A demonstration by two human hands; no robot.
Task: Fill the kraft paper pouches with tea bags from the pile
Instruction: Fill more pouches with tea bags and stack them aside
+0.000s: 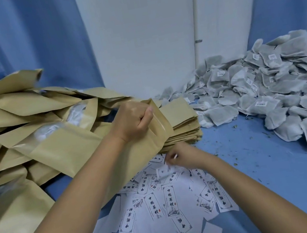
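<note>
Head view, left hand [134, 119] gripped the top edge of a kraft pouch [140, 153] above the flat pouch stack [182, 119], right hand [183, 158] pinched a printed label [175, 156] on the blue surface [282, 175], tea bag pile [276, 84] lay heaped at right.

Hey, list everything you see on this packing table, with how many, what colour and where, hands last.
Pouch heap: many pouches, tan, left.
Pouch stack: one flat stack, tan, centre.
Held pouch: one, tan, centre, tilted above the slips.
Tea bags: a large pile, grey-white, right.
Slips: many, white with black print, front centre.
Crumbs: scattered, dark, by the tea bags.
Table: one, blue.
Curtains: blue, behind, both sides.
Panel: white, back centre.
Left grip: holds the held pouch's top edge.
Right grip: on the slips, seems to pinch one.
</note>
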